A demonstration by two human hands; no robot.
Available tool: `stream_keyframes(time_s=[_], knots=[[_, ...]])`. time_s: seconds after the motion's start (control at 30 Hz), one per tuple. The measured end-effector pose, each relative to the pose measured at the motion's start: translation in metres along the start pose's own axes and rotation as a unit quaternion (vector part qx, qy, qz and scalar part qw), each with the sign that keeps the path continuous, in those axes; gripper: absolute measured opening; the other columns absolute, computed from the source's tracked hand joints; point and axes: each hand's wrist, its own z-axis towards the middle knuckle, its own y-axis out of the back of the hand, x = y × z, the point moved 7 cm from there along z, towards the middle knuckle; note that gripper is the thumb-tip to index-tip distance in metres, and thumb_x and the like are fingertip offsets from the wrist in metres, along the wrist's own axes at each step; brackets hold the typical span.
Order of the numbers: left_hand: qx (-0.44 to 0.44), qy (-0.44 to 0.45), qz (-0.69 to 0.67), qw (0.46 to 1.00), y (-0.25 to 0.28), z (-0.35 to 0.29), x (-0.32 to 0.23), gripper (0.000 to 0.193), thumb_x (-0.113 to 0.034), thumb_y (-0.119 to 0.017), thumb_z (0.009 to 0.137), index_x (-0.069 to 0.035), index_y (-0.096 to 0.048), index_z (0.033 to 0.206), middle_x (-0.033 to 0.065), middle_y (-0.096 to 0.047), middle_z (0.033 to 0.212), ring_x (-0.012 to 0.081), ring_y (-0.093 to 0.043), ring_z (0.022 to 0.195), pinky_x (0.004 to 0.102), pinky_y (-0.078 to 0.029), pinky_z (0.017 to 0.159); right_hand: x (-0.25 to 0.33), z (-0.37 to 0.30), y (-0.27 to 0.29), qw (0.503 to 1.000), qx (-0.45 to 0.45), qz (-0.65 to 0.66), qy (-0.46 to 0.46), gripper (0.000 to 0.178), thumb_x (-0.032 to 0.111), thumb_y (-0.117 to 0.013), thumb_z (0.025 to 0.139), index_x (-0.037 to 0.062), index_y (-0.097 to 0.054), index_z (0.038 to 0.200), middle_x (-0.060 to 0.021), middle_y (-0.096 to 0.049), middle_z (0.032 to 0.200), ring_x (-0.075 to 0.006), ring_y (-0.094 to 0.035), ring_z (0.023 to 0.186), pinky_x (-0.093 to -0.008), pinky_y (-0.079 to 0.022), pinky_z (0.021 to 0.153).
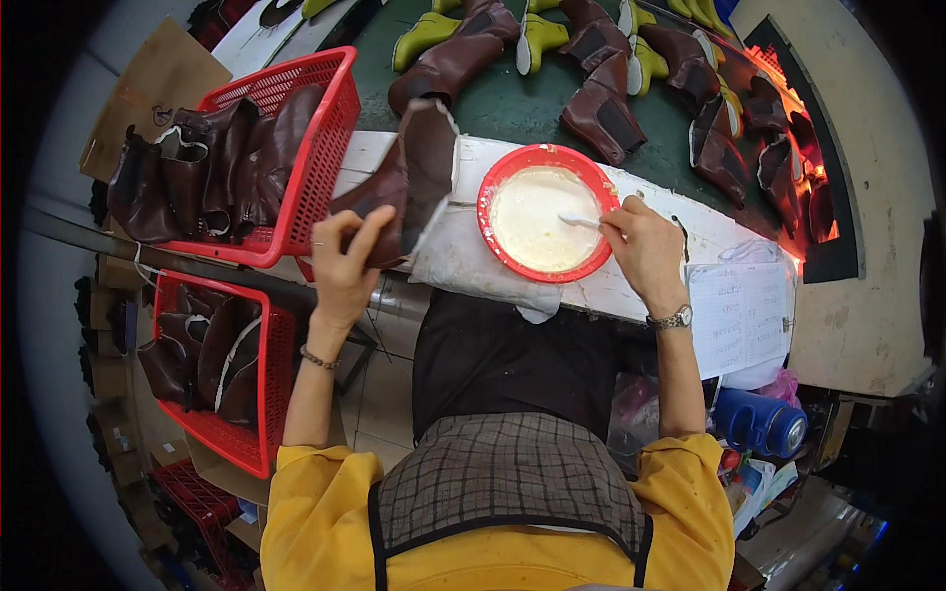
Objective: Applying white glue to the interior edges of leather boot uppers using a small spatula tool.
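Between the fingers and thumb of my left hand [347,258] is a brown leather boot upper [399,187], its pale-edged opening turned up and to the right. The upper is slightly blurred and hangs over the white bench board. My right hand [641,241] pinches the handle of a small white brush [578,221]. The brush's far end dips into creamy white paste [540,222] inside a round red bowl [485,225]. A folded pale cloth [478,274] lies at the bench edge, left of and below the bowl.
Red baskets [330,148] of brown uppers stand at the left. Across the green table [507,113] lie more brown uppers [596,103] and yellow-green boot lasts [542,41]. An orange-glowing heater [818,177] is at the far right. A written notebook [739,315] and blue flask [764,422] sit nearer.
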Motion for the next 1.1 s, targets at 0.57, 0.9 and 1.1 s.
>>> stream_keyframes(time_s=[0.57, 0.9, 1.1], knots=[[0.097, 0.311, -0.288, 0.901, -0.054, 0.062, 0.103, 0.043, -0.009, -0.075, 0.078, 0.002, -0.071, 0.12, 0.0107, -0.077, 0.105, 0.0177, -0.072, 0.095, 0.0321, -0.055, 0.088, -0.028, -0.034, 0.015, 0.992, -0.038, 0.068, -0.101, 0.012, 0.017, -0.075, 0.091, 0.0111, -0.079, 0.1, -0.006, -0.066, 0.085, -0.0217, -0.066, 0.07, -0.0342, -0.05, 0.061], [0.186, 0.372, -0.598, 0.685, -0.022, 0.061, 0.011, 0.059, -0.001, -0.079, 0.076, 0.004, -0.06, 0.132, 0.0087, -0.071, 0.114, 0.0151, -0.068, 0.102, 0.0301, -0.054, 0.091, 0.03, 0.024, 0.04, 0.925, -0.104, 0.355, 0.083, 0.017, 0.008, -0.081, 0.084, 0.007, -0.08, 0.101, -0.005, -0.069, 0.089, -0.0124, -0.065, 0.077, -0.0289, -0.048, 0.073], [0.182, 0.379, -0.65, 0.633, -0.024, 0.053, 0.001, 0.061, -0.003, -0.079, 0.077, 0.004, -0.059, 0.134, 0.0117, -0.07, 0.12, 0.0192, -0.069, 0.106, 0.0328, -0.054, 0.095, 0.038, 0.031, 0.045, 0.937, -0.13, 0.298, 0.127, 0.016, 0.015, -0.085, 0.081, 0.0102, -0.081, 0.096, -0.0009, -0.07, 0.087, -0.0135, -0.064, 0.081, -0.0303, -0.04, 0.082]])
